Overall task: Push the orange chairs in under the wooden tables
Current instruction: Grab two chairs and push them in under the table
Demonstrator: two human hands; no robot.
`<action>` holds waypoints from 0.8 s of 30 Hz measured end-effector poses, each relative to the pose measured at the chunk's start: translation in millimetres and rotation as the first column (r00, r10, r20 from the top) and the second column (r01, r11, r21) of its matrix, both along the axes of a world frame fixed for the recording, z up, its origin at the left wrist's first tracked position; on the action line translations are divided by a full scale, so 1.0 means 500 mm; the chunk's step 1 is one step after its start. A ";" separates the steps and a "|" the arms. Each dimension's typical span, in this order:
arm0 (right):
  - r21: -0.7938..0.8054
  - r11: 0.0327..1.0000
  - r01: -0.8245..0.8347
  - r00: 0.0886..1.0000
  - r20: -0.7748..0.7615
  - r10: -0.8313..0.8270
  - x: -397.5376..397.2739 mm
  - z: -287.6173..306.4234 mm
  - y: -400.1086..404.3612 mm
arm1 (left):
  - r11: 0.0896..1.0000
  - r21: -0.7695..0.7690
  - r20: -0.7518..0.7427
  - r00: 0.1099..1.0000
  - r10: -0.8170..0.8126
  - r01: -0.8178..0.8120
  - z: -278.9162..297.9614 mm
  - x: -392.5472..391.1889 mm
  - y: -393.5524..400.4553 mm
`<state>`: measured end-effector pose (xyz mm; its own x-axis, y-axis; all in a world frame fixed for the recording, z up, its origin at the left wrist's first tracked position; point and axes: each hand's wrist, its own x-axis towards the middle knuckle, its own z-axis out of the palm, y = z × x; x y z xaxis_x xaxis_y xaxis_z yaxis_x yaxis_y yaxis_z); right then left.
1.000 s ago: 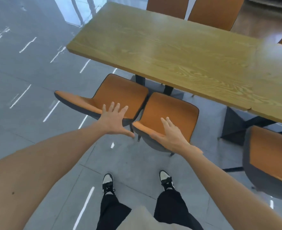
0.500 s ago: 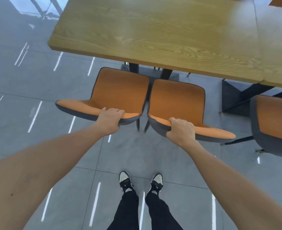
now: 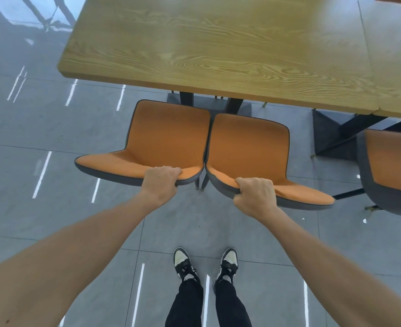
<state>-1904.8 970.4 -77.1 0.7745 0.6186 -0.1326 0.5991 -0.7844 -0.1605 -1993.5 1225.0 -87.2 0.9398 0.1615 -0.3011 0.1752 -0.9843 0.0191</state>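
Note:
Two orange chairs with grey shells stand side by side in front of a wooden table, their seats just short of its near edge. My left hand grips the top of the backrest of the left chair. My right hand grips the backrest top of the right chair, fingers curled over the edge. The two chairs touch or nearly touch at their inner sides. Their legs are mostly hidden beneath the seats.
A third orange chair stands at the right, by a second wooden table that joins the first. Black table legs show under the near edge. My feet stand on grey floor tiles behind the chairs.
Both hands went from flat and open over the backrests to gripping them. The chairs turned square to the table and now sit closer together and nearer its edge.

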 end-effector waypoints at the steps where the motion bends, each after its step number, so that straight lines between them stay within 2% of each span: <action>1: 0.002 1.000 -0.015 1.000 0.005 0.015 0.001 0.002 -0.003 | 1.000 0.002 0.004 1.000 0.005 -0.005 0.001 -0.003 0.000; 18: 0.018 0.999 -0.045 0.999 0.029 0.044 0.017 -0.013 -0.008 | 1.000 0.013 0.053 0.998 0.016 -0.017 -0.005 -0.010 -0.004; 24: 0.029 0.999 -0.040 0.998 0.040 0.039 0.027 -0.011 -0.009 | 0.997 0.009 0.075 0.994 -0.074 0.074 -0.003 0.000 0.019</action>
